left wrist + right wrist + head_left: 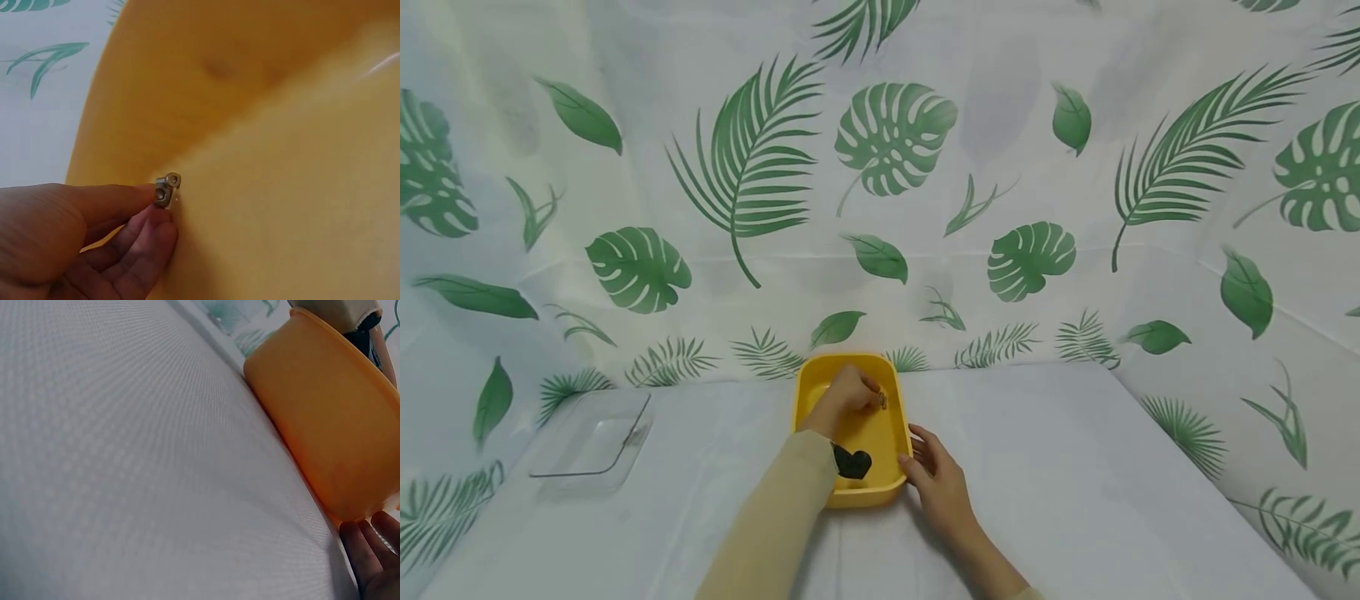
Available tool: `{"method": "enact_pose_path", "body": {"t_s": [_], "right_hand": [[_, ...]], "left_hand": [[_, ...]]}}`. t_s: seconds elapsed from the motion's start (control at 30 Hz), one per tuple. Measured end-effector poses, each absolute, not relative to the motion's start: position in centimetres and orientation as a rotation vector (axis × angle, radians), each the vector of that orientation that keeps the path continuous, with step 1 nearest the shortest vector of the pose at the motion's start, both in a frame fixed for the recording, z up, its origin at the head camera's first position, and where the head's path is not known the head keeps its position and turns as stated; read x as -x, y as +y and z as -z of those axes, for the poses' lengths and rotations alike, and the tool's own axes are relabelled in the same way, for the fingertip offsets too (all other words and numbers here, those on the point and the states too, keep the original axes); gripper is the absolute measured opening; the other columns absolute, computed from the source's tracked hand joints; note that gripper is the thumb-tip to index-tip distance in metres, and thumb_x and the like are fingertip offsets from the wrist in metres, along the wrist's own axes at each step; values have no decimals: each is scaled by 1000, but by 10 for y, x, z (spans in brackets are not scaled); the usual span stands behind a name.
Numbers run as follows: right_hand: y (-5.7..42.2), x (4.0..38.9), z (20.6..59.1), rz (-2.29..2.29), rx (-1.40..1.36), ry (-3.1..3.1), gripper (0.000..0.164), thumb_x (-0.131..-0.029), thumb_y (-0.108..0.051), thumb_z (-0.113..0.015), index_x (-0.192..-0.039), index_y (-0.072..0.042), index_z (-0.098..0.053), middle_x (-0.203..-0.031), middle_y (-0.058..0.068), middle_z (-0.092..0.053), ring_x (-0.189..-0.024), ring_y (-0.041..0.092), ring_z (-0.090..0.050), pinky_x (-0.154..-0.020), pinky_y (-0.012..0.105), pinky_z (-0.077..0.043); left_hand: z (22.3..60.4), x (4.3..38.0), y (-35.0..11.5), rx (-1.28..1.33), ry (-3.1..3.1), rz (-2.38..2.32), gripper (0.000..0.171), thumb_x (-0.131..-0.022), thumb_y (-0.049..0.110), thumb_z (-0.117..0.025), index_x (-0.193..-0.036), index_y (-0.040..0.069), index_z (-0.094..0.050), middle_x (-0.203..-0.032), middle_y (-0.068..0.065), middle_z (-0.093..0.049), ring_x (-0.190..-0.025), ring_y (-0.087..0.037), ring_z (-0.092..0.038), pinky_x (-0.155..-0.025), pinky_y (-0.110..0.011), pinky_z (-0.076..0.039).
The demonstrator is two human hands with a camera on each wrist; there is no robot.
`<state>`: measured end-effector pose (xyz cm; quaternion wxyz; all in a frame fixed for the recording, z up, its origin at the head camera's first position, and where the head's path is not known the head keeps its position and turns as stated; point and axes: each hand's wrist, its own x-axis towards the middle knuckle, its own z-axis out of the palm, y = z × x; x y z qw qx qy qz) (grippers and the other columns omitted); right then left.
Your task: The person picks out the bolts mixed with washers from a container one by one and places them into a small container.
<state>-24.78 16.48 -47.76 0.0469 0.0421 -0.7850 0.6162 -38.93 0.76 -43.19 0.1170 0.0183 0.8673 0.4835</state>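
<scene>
My left hand (850, 392) is inside a yellow plastic basin (863, 497), near its far right corner. Between thumb and fingers it pinches small metal socket-head screws (167, 189), just off the yellow wall in the left wrist view. My right hand (938, 482) holds the basin's right side, its thumb at the rim and its fingers along the outer wall. From the right wrist, the fingertips (353, 534) show at the bottom of the basin's outer wall. Part of the basin's interior is hidden behind the left forearm.
A clear rectangular container (591, 442) with a dark-edged line across it stands on the white tablecloth (1075, 483) at the left. A leaf-printed white backdrop (962, 275) rises behind and beside the table. A dark piece (853, 463) sticks out at the left cuff.
</scene>
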Motion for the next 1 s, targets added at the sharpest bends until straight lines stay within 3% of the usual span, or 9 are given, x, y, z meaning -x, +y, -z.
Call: {"method": "enact_pose_path", "body": {"t_s": [0.2,0.67,1.0], "right_hand": [[167,246,483,-1882,-101,-2395,48,-101,-20,-61,-147,-12,-50,-140,20,-61,-123,33,-65,-85,28,-61],[168,248,482,-1868,-134,-2385,48,-101,-21,-62,-146,-12,-50,-140,20,-61,-122,33,-66,-84,28,-62],[165,249,480,-1881,-154,-2381,49,-101,-20,-61,-147,-11,-49,-140,21,-60,-124,34,-64,-85,28,-61]], "left_hand": [[440,393,16,-82,2559,-1380,7,-85,2,-77,-91,-1,-77,-83,-12,-70,-69,-21,-64,-73,-30,-61],[440,397,13,-32,2524,-1372,7,-91,9,-74,-90,2,-74,-79,-9,-67,-70,-23,-65,-79,-34,-62],[441,399,11,-60,2532,-1380,9,-90,8,-74,-89,0,-75,-76,-9,-67,-66,-21,-64,-70,-30,-60]]}}
